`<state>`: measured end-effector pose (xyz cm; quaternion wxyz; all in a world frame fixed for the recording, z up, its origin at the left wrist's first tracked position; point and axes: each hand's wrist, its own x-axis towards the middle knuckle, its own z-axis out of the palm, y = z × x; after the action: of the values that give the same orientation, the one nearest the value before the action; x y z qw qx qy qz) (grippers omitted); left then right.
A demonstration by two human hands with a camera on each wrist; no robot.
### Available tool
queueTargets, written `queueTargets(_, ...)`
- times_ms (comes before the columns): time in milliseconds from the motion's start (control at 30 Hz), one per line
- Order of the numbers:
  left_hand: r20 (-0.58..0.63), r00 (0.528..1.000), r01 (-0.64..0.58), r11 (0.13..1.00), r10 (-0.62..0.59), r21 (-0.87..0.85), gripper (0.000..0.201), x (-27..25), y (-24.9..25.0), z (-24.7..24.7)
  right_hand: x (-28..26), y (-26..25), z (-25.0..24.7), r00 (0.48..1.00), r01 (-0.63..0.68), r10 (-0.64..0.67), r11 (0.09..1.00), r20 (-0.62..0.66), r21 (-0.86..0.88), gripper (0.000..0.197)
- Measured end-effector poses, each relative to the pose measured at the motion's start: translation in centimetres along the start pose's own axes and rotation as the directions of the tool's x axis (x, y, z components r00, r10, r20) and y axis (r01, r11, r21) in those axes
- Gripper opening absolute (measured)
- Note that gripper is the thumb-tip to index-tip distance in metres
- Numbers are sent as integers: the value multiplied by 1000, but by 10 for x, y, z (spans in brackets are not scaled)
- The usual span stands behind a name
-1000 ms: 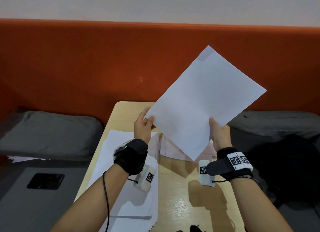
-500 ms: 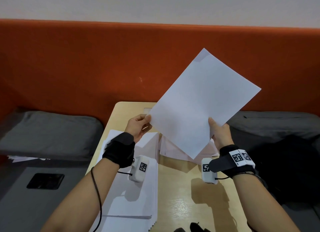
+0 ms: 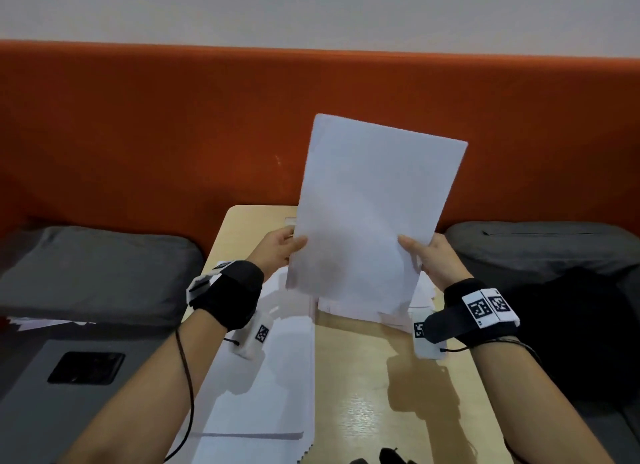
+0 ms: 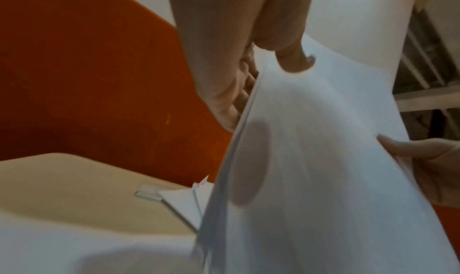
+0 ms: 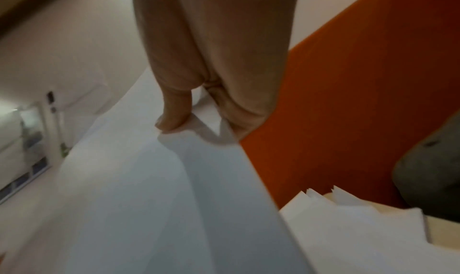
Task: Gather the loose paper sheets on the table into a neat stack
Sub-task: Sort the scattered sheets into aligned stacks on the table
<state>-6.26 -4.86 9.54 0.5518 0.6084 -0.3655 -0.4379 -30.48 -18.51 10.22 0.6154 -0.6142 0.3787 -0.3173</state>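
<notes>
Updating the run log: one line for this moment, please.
left hand: grips sheets | right hand: grips sheets | sheets: upright above table | more paper on table

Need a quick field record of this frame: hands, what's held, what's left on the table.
left hand: grips left edge of held sheets
right hand: grips right edge of held sheets
held sheets: upright above table, several edges visible in left wrist view
loose sheets: lying on table, left side
fanned pile: behind held sheets, uneven
table: light wood
</notes>
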Motion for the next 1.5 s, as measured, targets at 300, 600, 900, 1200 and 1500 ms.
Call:
queueTargets(300,-217,901,-396,916,375,-62,25,1,28,5,-5,-25,22,987,158,-158,987,-28,5,37)
queueTargets(600,-212,956,-173,974,202,146,14,-7,-10,19,-1,7,34,989,66,-66,998,-136,-4,20)
queueTargets(900,-391,890,-251,968,236,12,26,5,13,-1,0,28,27,997,32,-42,985,-59,-170,24)
queueTargets(1200,-407,880,-136,950,247,282,16,-12,-29,22,-3,20,37,989,85,-104,981,-104,-173,29)
queueTargets(1500,-442,876,-105,970,195,221,28,11,5,1,-14,18,33,997,66,-54,978,62,-197,18)
